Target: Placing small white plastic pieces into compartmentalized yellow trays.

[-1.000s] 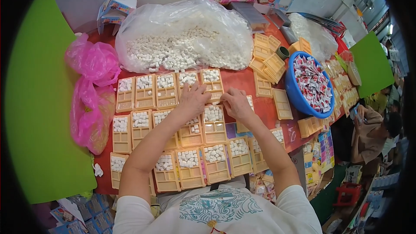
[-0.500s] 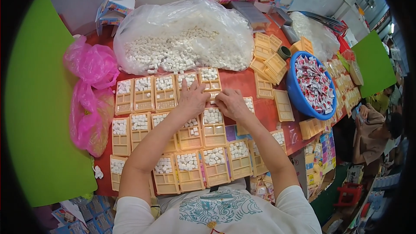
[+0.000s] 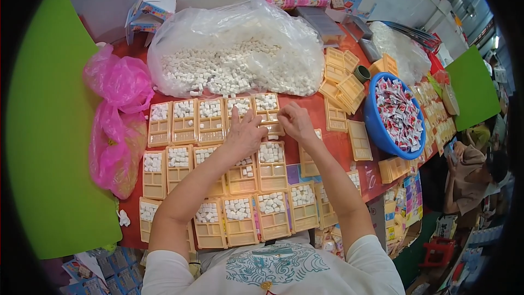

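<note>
Rows of pale orange compartment trays, such as one at the front [image 3: 212,228], hold small white cube-like pieces [image 3: 237,207] in their largest compartments. My left hand [image 3: 245,135] is over the back row, fingers spread, with its fingertips at the lower part of a tray. To its right, my right hand [image 3: 297,124] is beside the right edge of the last back-row tray [image 3: 271,125]. Its fingers are bent and pressed together; what they hold, if anything, is hidden. A few loose white pieces [image 3: 272,137] lie below that tray, between my hands.
Behind the trays lies a big clear bag [image 3: 234,38] of white pieces. A blue basin [image 3: 376,123] of small sachets stands at right, near stacked trays [image 3: 346,90]. Pink plastic bags [image 3: 117,131] lie at left. Another person [image 3: 469,172] sits far right.
My right hand has shifted right and up, away from the last back-row tray, whose lower compartments now show. My left hand has moved slightly down, and the whole view has shifted a little.
</note>
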Action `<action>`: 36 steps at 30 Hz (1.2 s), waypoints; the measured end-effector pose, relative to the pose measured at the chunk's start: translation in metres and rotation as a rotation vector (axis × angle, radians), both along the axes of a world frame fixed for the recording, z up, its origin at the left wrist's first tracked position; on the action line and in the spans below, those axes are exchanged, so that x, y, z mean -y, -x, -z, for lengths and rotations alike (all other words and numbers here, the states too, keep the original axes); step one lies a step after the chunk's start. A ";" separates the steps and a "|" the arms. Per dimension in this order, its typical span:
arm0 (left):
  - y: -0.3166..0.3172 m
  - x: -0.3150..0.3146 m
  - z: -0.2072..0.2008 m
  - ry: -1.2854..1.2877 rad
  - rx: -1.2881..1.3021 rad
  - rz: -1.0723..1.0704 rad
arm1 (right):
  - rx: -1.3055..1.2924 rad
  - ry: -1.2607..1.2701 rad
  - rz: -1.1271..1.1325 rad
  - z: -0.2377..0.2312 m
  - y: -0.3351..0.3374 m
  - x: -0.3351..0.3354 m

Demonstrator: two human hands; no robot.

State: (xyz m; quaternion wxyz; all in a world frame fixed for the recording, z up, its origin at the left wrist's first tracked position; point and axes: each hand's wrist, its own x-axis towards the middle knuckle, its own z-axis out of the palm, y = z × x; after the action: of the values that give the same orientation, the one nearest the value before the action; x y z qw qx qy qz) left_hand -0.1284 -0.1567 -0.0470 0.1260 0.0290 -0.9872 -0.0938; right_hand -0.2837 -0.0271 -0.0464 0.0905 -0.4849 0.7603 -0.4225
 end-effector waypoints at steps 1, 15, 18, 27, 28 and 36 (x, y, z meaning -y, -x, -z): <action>0.001 0.000 -0.001 -0.011 0.009 0.002 | -0.049 -0.036 0.002 -0.002 0.003 0.003; 0.001 0.022 0.009 -0.181 -0.115 -0.125 | -0.465 -0.162 -0.278 -0.001 -0.016 -0.012; -0.005 0.017 0.001 -0.138 -0.149 -0.083 | -0.373 -0.144 -0.264 -0.006 -0.008 -0.014; -0.031 -0.004 -0.007 -0.202 -0.131 -0.010 | -0.126 -0.061 -0.247 -0.028 -0.016 -0.050; -0.034 -0.005 -0.009 -0.196 -0.136 -0.024 | -0.132 -0.066 -0.232 -0.028 -0.005 -0.058; -0.047 -0.009 -0.013 -0.240 -0.101 -0.029 | -0.285 -0.077 0.058 -0.027 0.027 -0.110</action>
State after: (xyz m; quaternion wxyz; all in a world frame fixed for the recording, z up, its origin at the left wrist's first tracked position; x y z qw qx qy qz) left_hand -0.0814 -0.1481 -0.0342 0.1723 0.0532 -0.9607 -0.2108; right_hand -0.3105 0.0826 -0.0195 -0.0118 -0.5141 0.7947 -0.3225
